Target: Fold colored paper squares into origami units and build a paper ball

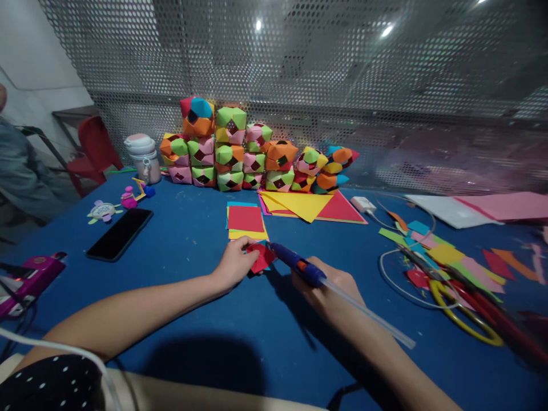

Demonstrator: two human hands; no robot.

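Note:
My left hand [234, 265] pinches a small folded piece of red and blue paper [262, 258] just above the blue table [184, 325]. Wrapped around a blue glue gun [295, 262] is my right hand [329, 288]; a clear glue stick [368, 313] juts out from its back. The gun's nozzle points left and touches or nearly touches the red paper; I cannot tell which. Right behind my left hand lies a stack of coloured paper squares [245, 219], red on top with yellow and blue edges showing.
Folded paper blocks [230, 160] stand stacked along the perforated metal panel [299, 68]. Larger paper sheets [299, 204] lie before them. A phone [120, 234], a bottle [143, 160] and a purple power strip [36, 279] are leftward. Scissors [466, 319], paper strips [475, 271] and a white cable [398, 288] lie rightward.

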